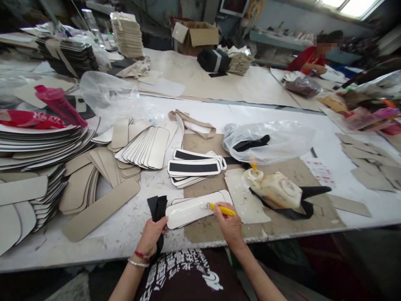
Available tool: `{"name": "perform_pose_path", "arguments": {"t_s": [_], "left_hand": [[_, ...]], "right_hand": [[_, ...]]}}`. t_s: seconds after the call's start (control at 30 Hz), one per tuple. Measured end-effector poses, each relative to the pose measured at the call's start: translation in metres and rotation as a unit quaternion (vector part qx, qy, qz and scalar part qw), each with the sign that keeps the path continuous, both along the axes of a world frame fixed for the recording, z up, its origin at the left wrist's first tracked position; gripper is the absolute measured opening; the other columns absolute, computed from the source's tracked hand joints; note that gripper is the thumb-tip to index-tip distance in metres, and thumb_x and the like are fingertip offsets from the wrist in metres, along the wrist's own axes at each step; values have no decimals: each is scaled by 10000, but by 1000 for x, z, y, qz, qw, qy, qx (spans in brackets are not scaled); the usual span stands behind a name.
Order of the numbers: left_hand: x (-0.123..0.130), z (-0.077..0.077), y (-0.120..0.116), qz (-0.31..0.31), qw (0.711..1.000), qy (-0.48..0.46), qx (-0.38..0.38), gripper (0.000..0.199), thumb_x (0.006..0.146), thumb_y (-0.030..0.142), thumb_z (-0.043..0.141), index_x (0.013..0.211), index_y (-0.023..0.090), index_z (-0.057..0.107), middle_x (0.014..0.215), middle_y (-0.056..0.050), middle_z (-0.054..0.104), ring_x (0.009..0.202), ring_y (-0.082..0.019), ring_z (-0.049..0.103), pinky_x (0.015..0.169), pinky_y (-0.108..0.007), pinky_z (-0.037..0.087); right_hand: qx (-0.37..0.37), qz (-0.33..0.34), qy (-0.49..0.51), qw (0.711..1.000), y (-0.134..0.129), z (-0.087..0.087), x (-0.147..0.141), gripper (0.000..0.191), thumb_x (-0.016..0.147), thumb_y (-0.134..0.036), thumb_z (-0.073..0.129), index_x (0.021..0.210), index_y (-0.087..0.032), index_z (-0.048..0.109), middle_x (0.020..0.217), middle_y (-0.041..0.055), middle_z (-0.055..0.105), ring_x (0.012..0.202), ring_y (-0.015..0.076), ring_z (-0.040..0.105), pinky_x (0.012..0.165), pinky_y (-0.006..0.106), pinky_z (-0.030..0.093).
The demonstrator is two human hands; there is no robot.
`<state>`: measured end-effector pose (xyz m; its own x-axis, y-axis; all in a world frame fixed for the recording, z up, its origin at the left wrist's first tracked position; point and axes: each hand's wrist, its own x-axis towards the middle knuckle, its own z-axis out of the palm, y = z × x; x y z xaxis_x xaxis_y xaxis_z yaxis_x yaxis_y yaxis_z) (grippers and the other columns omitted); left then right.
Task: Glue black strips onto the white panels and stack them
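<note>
My right hand (228,223) grips a yellow-handled brush (226,210), its bristles on the upper face of a white rounded strip (189,211). More white strips lie under that one. At the strip's left end, my left hand (154,234) is closed on a black band (157,205), which hangs down over the wrist. Behind them is a pile of white strips with black centres (194,167). To the right, a stained plastic container (277,189) lies on its side beside a glue-smeared sheet (246,200), with a yellow piece at its opening.
Fanned beige and white strips (153,146) and tall stacks of curved pieces (40,146) cover the left side. A clear plastic bag (282,140) holds black material at the back right. The table's front edge (125,256) is near me. A person (308,60) sits at the far right.
</note>
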<state>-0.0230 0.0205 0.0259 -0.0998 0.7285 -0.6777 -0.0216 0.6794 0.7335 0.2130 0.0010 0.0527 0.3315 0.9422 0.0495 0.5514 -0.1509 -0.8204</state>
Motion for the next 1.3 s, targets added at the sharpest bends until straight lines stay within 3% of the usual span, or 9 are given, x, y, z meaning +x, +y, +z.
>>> {"name": "perform_pose_path", "arguments": {"t_s": [0.17, 0.43, 0.7, 0.8, 0.97, 1.07, 1.13, 1.2, 1.3], "left_hand": [[3, 4, -1, -1, 1000, 0, 2, 319, 538, 401, 624, 441, 144, 462, 417, 19, 456, 405, -83, 371, 432, -230, 276], [6, 0, -4, 30, 1000, 9, -2, 313, 524, 410, 641, 506, 125, 511, 417, 10, 483, 415, -94, 390, 433, -233, 284], [7, -8, -8, 35, 999, 15, 5, 326, 529, 423, 645, 499, 127, 510, 407, 4, 488, 407, -98, 392, 437, -242, 297], [8, -12, -9, 39, 999, 10, 6, 346, 518, 439, 655, 508, 128, 506, 427, 5, 492, 412, -97, 394, 433, -239, 293], [2, -9, -7, 1, 1000, 2, 14, 378, 556, 475, 639, 639, 113, 571, 468, 14, 505, 450, -110, 422, 459, -243, 312], [-8, 4, -3, -19, 994, 99, 30, 419, 543, 455, 664, 786, 116, 625, 632, -28, 596, 636, -167, 520, 562, -257, 365], [-13, 21, -2, -24, 989, 141, 41, 413, 554, 456, 659, 792, 119, 633, 679, -40, 604, 691, -181, 524, 595, -258, 369], [-12, 43, -2, -52, 995, 69, 51, 399, 633, 479, 590, 784, 111, 621, 610, -22, 558, 587, -141, 480, 534, -243, 345], [-2, 76, -1, -96, 985, -137, 48, 379, 735, 462, 493, 836, 109, 589, 608, -10, 527, 498, -84, 401, 474, -216, 297]], "right_hand": [[47, -1, -89, 995, 0, 4, 24, 177, 824, -302, 439, 828, -179, 567, 814, 71, 572, 804, 176, 538, 763, 318, 434], [102, 67, -204, 971, -4, 2, 45, 136, 832, -207, 435, 905, -181, 546, 855, 68, 558, 835, 160, 548, 766, 304, 461], [85, 135, -293, 943, -19, 1, 36, 177, 828, -155, 431, 952, -184, 553, 880, 86, 570, 864, 178, 542, 779, 323, 456], [82, 140, -264, 951, -26, 7, 15, 174, 819, -147, 435, 931, -191, 561, 863, 76, 579, 853, 172, 554, 771, 307, 462], [95, 126, -113, 981, -28, 28, -12, 129, 820, -163, 440, 884, -189, 548, 831, 56, 574, 815, 146, 552, 736, 262, 462], [75, 100, -80, 989, -26, 40, -9, 117, 837, -212, 419, 821, -184, 531, 794, 52, 553, 787, 155, 523, 731, 289, 439], [59, 81, -75, 992, -22, 47, -6, 148, 850, -251, 390, 795, -183, 510, 775, 48, 536, 770, 158, 501, 726, 297, 419], [41, 91, -56, 993, -14, 54, -7, 180, 862, -280, 358, 784, -185, 490, 753, 37, 516, 744, 149, 484, 705, 279, 405], [-15, 148, -3, 989, 1, 63, -23, 214, 871, -308, 334, 754, -193, 471, 682, 2, 475, 649, 122, 455, 629, 238, 388]]}}
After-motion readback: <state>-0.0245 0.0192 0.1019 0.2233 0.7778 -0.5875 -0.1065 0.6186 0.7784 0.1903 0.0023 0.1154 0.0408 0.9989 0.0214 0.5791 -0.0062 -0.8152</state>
